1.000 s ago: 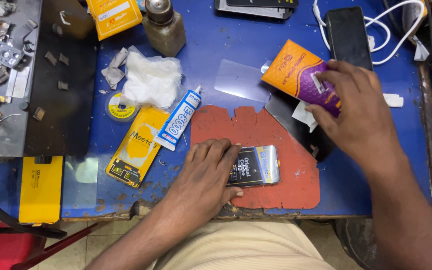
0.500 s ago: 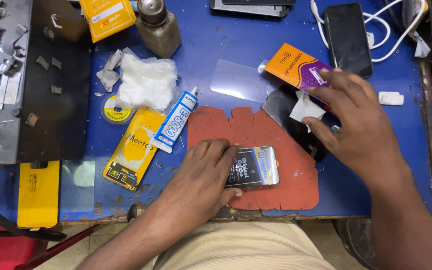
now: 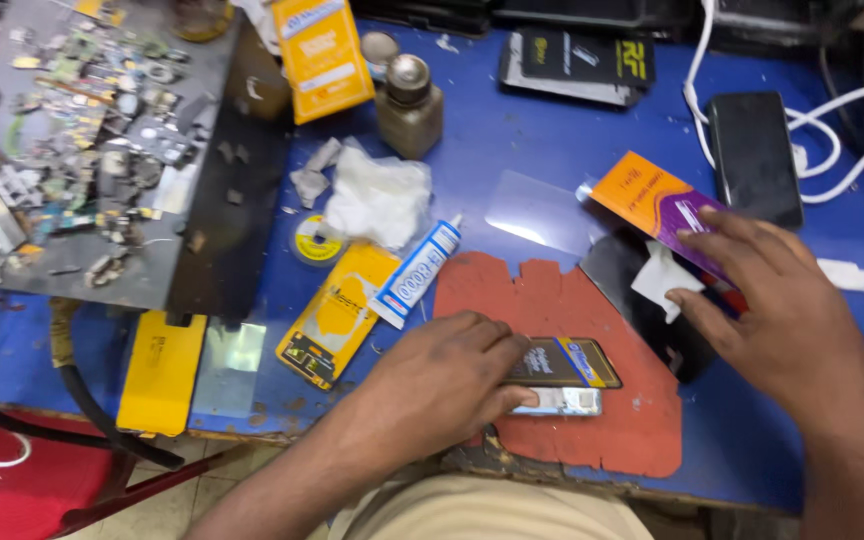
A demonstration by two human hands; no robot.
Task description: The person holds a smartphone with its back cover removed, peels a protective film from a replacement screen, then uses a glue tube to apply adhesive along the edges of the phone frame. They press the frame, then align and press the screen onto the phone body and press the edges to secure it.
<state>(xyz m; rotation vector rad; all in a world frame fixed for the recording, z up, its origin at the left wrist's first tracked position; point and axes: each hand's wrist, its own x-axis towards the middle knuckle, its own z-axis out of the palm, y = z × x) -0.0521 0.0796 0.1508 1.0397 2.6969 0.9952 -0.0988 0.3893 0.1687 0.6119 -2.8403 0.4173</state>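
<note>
From the head camera, looking down on a cluttered blue workbench [image 3: 552, 130], the red-brown work mat [image 3: 572, 330] serves as the landmark. On the mat's near half lies an opened phone [image 3: 562, 375], its dark battery face up, and the left hand [image 3: 442, 385] lies flat over the phone's left end, fingers extended and pressed down on it rather than curled around it. Just off the mat's right edge the right hand [image 3: 787, 320] hovers with fingers spread and loosely open, fingertips touching a small white wipe [image 3: 660, 278] and the edge of an orange and purple packet [image 3: 657, 205]; it grips nothing that can be seen. Under that hand sits a dark glass panel [image 3: 617, 270], touching the mat's right rim. Beyond the mat's far edge lies a clear protector sheet [image 3: 537, 210]; to the mat's left, a blue and white glue tube [image 3: 414, 272] lies across a yellow packet [image 3: 337, 315], with crumpled white tissue [image 3: 377, 200] and a brown bottle [image 3: 409, 110] farther off. Well beyond the mat's far right corner a black phone [image 3: 752, 155] rests by a white cable [image 3: 832, 110]. As a judgement, the phone is only pinned, not gripped, so a sideways push could slide it toward the bench's near edge; the glue tube lies close enough to be knocked, and the glass panel under the right hand could pick up smudges or scratch.
</note>
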